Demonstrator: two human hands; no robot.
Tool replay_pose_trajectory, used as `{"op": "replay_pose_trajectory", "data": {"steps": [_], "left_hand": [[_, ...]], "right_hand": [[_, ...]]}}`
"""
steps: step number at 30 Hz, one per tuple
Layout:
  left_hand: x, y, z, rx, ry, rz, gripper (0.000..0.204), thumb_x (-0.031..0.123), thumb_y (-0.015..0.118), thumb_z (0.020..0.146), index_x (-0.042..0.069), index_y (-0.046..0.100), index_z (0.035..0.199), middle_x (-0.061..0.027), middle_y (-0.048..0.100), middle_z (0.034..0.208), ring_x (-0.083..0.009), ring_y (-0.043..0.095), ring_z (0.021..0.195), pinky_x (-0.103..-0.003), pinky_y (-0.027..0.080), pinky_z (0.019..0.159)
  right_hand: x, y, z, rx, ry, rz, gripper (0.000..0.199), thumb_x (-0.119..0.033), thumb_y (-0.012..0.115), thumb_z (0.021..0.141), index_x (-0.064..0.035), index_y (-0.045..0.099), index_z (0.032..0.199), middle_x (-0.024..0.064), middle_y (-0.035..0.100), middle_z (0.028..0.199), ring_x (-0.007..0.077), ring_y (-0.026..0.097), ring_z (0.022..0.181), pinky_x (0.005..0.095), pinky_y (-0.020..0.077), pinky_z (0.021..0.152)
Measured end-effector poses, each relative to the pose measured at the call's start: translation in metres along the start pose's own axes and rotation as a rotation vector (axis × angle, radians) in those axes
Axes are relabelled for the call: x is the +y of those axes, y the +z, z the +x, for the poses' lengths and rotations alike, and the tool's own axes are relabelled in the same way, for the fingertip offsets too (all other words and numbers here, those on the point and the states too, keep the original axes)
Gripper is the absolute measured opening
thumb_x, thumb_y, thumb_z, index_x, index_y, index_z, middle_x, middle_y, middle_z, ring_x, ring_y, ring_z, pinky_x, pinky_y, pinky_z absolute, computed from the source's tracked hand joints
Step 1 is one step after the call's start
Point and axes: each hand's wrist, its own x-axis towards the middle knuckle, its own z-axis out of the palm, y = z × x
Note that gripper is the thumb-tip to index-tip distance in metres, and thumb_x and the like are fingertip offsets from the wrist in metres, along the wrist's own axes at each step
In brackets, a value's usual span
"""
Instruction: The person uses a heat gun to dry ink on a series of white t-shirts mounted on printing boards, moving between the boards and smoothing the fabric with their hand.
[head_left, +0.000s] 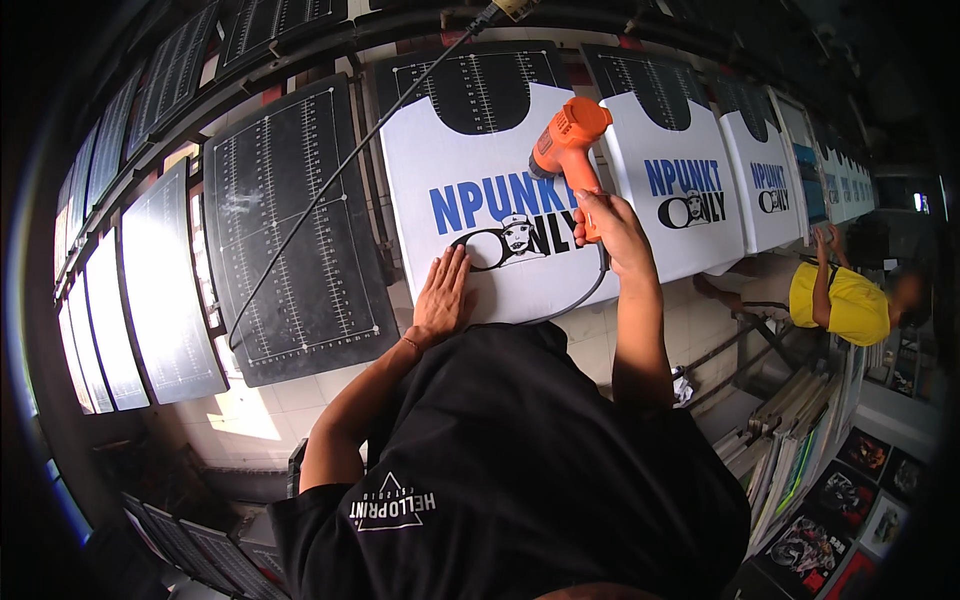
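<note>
My right hand (615, 232) is wrapped round the handle of an orange heat gun (568, 140). Its dark nozzle points left and down over a white T-shirt (420, 150), hiding part of the blue lettering. The shirt lies stretched on a black, ruler-marked board that shows at the neck opening (475, 85). Blue and black lettering with a drawn face in a cap (517, 236) is printed across it. My left hand (440, 297) lies flat on the shirt, fingers stretched, by the black print's lower left edge. From the gun's handle a dark cord (592, 288) curves down toward my body.
More white shirts with the same print (680, 150) lie on boards to the right. Bare black boards (295, 230) stand at left, crossed by a hanging black cable (335, 175). A person in yellow (850, 305) is at far right. Screen frames (785, 425) lean at lower right.
</note>
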Motion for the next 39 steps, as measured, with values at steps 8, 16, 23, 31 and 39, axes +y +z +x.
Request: {"op": "replay_pose_trajectory", "data": {"steps": [8, 16, 23, 31, 39], "left_hand": [[-0.001, -0.001, 0.005, -0.019, 0.054, 0.008, 0.065, 0.037, 0.044, 0.094, -0.002, 0.028, 0.143, -0.0169, 0.022, 0.153, -0.0283, 0.016, 0.144, -0.04, 0.011, 0.118], [-0.014, 0.001, -0.004, -0.052, 0.112, 0.004, 0.064, 0.04, 0.044, 0.096, 0.0, 0.029, 0.143, -0.0147, 0.022, 0.153, -0.0274, 0.016, 0.144, -0.04, 0.012, 0.118], [-0.021, -0.013, -0.012, -0.066, 0.076, -0.06, 0.066, 0.035, 0.05, 0.093, 0.0, 0.026, 0.144, -0.0162, 0.021, 0.153, -0.0293, 0.016, 0.143, -0.042, 0.014, 0.117], [-0.018, -0.005, -0.014, -0.074, 0.062, -0.063, 0.068, 0.035, 0.051, 0.093, 0.0, 0.026, 0.145, -0.0165, 0.02, 0.153, -0.0305, 0.015, 0.144, -0.043, 0.013, 0.117], [-0.017, -0.008, -0.003, -0.081, 0.159, -0.071, 0.069, 0.037, 0.053, 0.092, -0.001, 0.027, 0.144, -0.0162, 0.022, 0.153, -0.0297, 0.016, 0.144, -0.042, 0.013, 0.117]], "right_hand": [[0.0, 0.008, 0.0, 0.032, -0.013, -0.06, 0.027, -0.03, 0.062, 0.09, -0.0034, 0.056, 0.091, 0.0027, 0.057, 0.072, 0.0106, 0.055, 0.056, 0.0251, 0.0471, 0.052], [0.003, 0.007, -0.016, 0.058, 0.041, -0.061, 0.034, -0.034, 0.066, 0.087, -0.0021, 0.056, 0.091, 0.0023, 0.055, 0.073, 0.0109, 0.056, 0.056, 0.0244, 0.0467, 0.05], [0.008, 0.0, -0.03, 0.084, 0.095, -0.049, 0.032, -0.032, 0.065, 0.088, -0.0019, 0.056, 0.093, 0.0029, 0.056, 0.074, 0.0116, 0.057, 0.057, 0.0247, 0.0476, 0.051], [0.007, 0.002, -0.046, 0.09, 0.11, -0.052, 0.03, -0.03, 0.065, 0.088, -0.0019, 0.056, 0.092, 0.003, 0.056, 0.074, 0.0116, 0.057, 0.057, 0.0252, 0.0475, 0.052], [0.015, 0.0, -0.057, 0.084, 0.117, -0.084, 0.031, -0.031, 0.064, 0.089, -0.0023, 0.056, 0.095, 0.0037, 0.056, 0.076, 0.0114, 0.057, 0.06, 0.0249, 0.0465, 0.051]]}}
